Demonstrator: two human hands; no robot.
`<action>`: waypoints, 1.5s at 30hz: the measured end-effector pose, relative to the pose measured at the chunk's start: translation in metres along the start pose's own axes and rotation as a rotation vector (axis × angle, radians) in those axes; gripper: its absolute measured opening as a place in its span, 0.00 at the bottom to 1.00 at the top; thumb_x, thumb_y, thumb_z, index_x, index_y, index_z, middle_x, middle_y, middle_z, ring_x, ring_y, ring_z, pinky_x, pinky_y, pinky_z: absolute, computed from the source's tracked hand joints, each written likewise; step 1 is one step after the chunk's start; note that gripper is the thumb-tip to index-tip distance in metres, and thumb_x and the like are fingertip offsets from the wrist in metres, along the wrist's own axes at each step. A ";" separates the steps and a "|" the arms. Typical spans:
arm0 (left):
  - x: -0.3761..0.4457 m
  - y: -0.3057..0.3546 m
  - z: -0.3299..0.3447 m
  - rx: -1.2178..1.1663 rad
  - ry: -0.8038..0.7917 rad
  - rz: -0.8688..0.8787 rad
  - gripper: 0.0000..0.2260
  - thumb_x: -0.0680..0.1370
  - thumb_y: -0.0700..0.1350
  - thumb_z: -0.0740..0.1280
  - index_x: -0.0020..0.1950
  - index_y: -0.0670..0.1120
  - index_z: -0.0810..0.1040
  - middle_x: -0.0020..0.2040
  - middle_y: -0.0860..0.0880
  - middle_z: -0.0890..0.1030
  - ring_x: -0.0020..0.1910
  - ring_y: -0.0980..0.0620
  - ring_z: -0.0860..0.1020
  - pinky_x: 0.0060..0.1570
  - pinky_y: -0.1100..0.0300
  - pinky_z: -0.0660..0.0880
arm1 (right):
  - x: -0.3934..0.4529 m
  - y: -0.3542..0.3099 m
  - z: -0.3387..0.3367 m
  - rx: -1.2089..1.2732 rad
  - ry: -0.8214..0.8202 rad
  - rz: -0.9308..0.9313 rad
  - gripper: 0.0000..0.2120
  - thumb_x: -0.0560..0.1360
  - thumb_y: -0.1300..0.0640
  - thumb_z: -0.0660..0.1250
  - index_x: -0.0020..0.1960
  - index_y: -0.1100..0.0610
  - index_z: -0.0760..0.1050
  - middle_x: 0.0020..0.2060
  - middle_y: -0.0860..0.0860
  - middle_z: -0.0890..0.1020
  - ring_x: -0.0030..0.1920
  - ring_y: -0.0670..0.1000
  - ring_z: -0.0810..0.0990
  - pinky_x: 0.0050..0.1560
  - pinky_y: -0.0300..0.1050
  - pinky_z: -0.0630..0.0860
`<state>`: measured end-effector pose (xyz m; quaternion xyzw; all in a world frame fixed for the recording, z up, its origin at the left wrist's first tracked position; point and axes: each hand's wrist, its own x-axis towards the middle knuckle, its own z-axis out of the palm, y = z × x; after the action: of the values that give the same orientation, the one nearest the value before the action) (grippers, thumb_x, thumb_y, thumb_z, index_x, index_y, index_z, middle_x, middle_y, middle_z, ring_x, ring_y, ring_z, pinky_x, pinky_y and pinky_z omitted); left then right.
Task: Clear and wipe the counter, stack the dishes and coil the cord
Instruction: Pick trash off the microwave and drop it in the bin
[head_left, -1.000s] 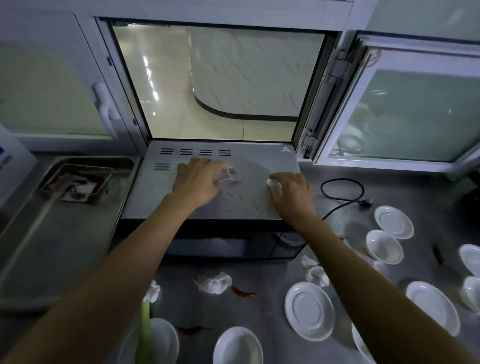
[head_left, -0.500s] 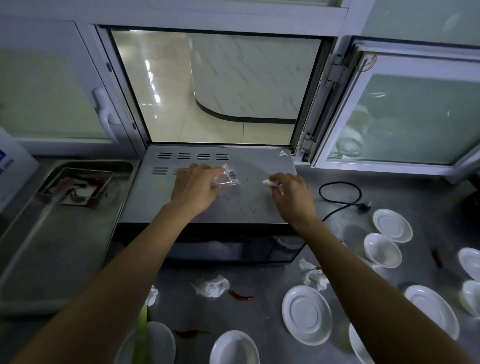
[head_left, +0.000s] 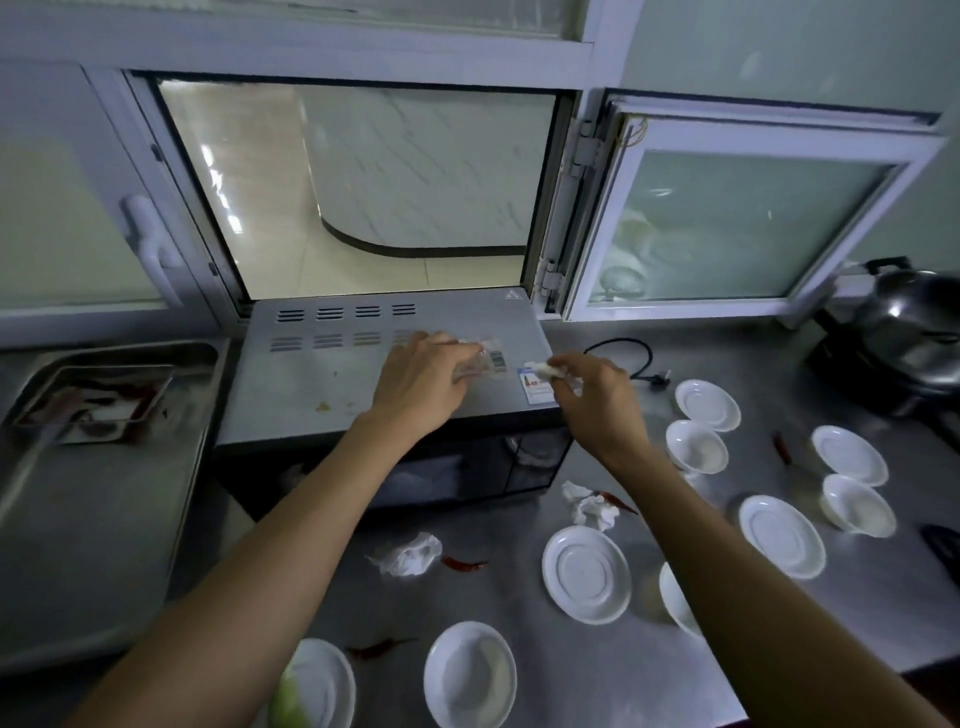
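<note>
Both hands work over the top of the microwave (head_left: 363, 364), which stands on the steel counter (head_left: 519, 597) under an open window hatch. The left hand (head_left: 421, 384) has its fingers curled round a clear plastic wrapper (head_left: 485, 361) with a barcode, above the right half of the microwave top; most of the wrapper is hidden under the fingers, and whether it is lifted or touching the lid cannot be told. The right hand (head_left: 592, 395) pinches a small white wad of tissue (head_left: 540, 370) over the microwave's right front corner, just above a small printed label (head_left: 535, 387) stuck there. A few brownish crumbs or stains (head_left: 324, 406) lie on the lid to the left of the hands.

The black cord (head_left: 631, 358) loops loosely on the counter just right of the microwave, its plug lying free. White saucers and small bowls are scattered to the right and in front of the microwave, among them a saucer (head_left: 587, 574) in front of its right corner; another dish beside that one is partly hidden by the right forearm, and the nearest ones are cut off by the frame's lower edge. Crumpled tissues (head_left: 410, 556) and dried red chillies (head_left: 462, 562) lie in front of the microwave. Left of it sits a metal tray (head_left: 88, 400) with blurred reddish contents. A dark pot (head_left: 909, 332) stands far to the right, cropped.
</note>
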<state>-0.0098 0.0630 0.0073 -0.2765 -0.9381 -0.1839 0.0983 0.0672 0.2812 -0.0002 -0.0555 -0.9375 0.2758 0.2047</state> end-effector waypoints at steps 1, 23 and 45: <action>-0.001 0.008 0.003 -0.006 -0.005 0.022 0.19 0.78 0.47 0.70 0.69 0.54 0.76 0.59 0.50 0.80 0.58 0.46 0.75 0.55 0.46 0.74 | -0.009 0.003 -0.007 -0.009 0.007 0.012 0.11 0.76 0.59 0.69 0.58 0.56 0.82 0.50 0.56 0.84 0.50 0.56 0.81 0.47 0.44 0.75; -0.118 0.373 0.105 -0.136 -0.199 0.533 0.15 0.74 0.46 0.72 0.59 0.58 0.81 0.54 0.51 0.82 0.53 0.43 0.79 0.49 0.49 0.77 | -0.337 0.177 -0.244 -0.112 0.312 0.483 0.09 0.73 0.60 0.71 0.52 0.52 0.83 0.46 0.50 0.85 0.46 0.54 0.82 0.47 0.49 0.78; -0.206 0.653 0.277 -0.124 -0.602 0.925 0.18 0.80 0.55 0.65 0.70 0.59 0.75 0.63 0.53 0.77 0.63 0.48 0.73 0.62 0.50 0.70 | -0.570 0.337 -0.348 -0.119 0.491 1.093 0.12 0.77 0.46 0.70 0.55 0.51 0.83 0.47 0.48 0.86 0.47 0.47 0.83 0.47 0.47 0.79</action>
<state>0.5000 0.5838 -0.1148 -0.7051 -0.6931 -0.0895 -0.1202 0.7268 0.6135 -0.1177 -0.6029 -0.7123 0.2673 0.2403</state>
